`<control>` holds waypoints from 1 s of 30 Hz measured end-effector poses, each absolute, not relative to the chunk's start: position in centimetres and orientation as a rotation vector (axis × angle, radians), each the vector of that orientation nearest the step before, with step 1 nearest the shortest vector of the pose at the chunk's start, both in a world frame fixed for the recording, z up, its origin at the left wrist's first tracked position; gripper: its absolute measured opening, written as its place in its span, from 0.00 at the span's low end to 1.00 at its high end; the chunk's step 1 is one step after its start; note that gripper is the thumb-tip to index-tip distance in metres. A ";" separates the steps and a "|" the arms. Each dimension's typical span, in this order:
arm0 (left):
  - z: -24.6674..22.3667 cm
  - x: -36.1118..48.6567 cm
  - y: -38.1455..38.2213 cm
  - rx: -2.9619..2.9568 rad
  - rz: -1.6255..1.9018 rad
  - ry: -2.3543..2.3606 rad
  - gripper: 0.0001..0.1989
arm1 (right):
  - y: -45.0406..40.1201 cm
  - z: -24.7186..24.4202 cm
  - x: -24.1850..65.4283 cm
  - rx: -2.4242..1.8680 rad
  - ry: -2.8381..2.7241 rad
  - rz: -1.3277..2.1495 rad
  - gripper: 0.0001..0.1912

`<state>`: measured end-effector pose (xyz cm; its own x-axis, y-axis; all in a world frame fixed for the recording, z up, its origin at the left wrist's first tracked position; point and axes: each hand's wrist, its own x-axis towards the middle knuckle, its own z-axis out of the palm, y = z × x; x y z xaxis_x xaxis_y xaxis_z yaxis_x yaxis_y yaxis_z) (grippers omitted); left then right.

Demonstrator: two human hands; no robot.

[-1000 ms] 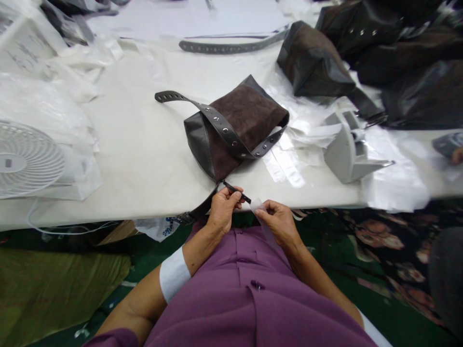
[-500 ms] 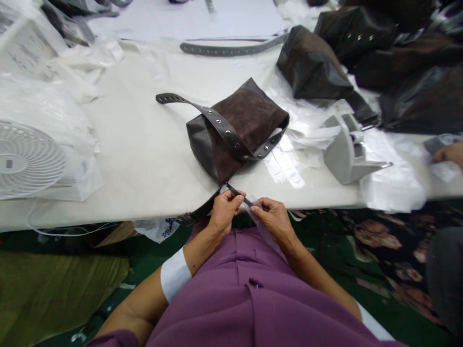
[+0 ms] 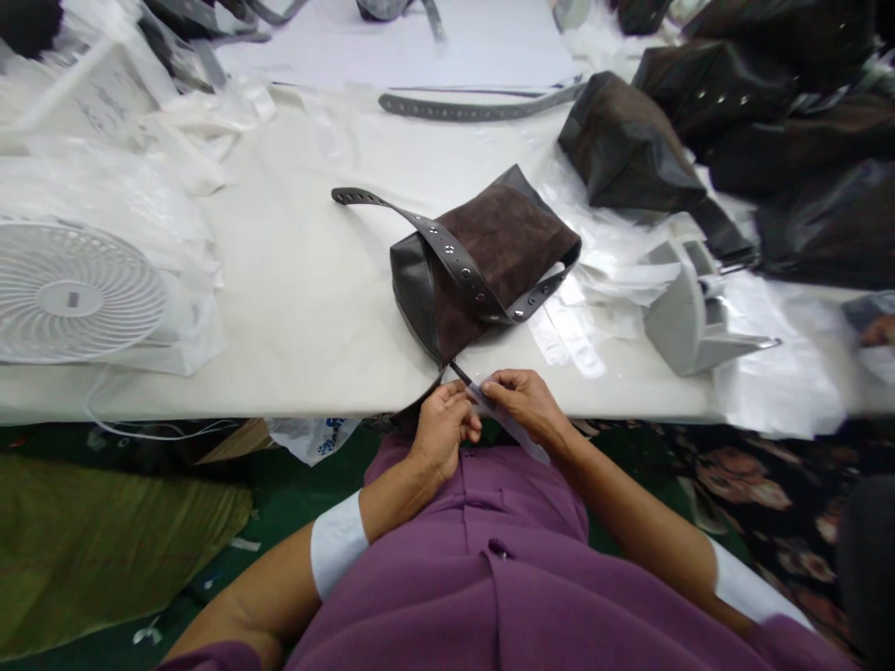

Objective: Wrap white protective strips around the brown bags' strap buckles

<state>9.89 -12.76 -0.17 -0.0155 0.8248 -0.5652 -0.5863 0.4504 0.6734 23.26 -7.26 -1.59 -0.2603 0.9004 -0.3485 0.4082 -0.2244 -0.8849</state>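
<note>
A handbag [image 3: 507,228] of brown suede and black leather lies tilted on the table, its eyelet-studded strap [image 3: 458,266] looped across it. From its near corner a thin dark zipper pull [image 3: 460,373] runs toward my hands. My right hand [image 3: 524,399] pinches the pull's far end together with a clear plastic strip [image 3: 514,431], which hangs below. My left hand [image 3: 446,424] is closed beside it at the table edge, fingers curled and fingertips by the plastic; what they grip is hidden. Another dark strap [image 3: 418,401] drops over the edge behind my left hand.
To the left stands a white fan [image 3: 74,296] among clear plastic bags. A grey tape dispenser [image 3: 689,312] and white strips [image 3: 570,340] lie to the right. More dark bags [image 3: 804,177] are piled at the back right. Another person's hand [image 3: 879,331] shows at the right edge.
My left fingers have slid back from the pull and curled lower. My right hand has moved up closer to the bag along the pull. The whole view has shifted slightly.
</note>
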 end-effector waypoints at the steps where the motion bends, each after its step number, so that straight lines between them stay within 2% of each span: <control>1: 0.0 9.9 -12.8 0.245 1.143 1.121 0.16 | -7.0 -1.6 23.1 -1.564 -1.637 1.443 0.13; 9: 0.4 10.6 -11.0 -0.232 1.264 0.996 0.08 | -4.7 -0.5 21.0 -1.576 -1.807 1.236 0.10; 13: 1.2 10.9 -9.7 -0.410 1.283 0.979 0.06 | -3.5 -0.9 19.1 -1.651 -1.641 1.190 0.10; 17: 1.9 10.1 -9.1 -0.426 1.309 0.964 0.08 | -3.0 -1.4 17.6 -1.667 -1.460 1.316 0.10; 23: 0.8 8.3 -8.9 -0.366 1.274 0.998 0.07 | -2.6 -1.1 17.6 -1.628 -1.748 1.202 0.09; 30: 0.0 8.2 -7.9 -0.296 1.266 1.076 0.09 | -2.2 -0.9 16.7 -1.613 -1.765 1.222 0.09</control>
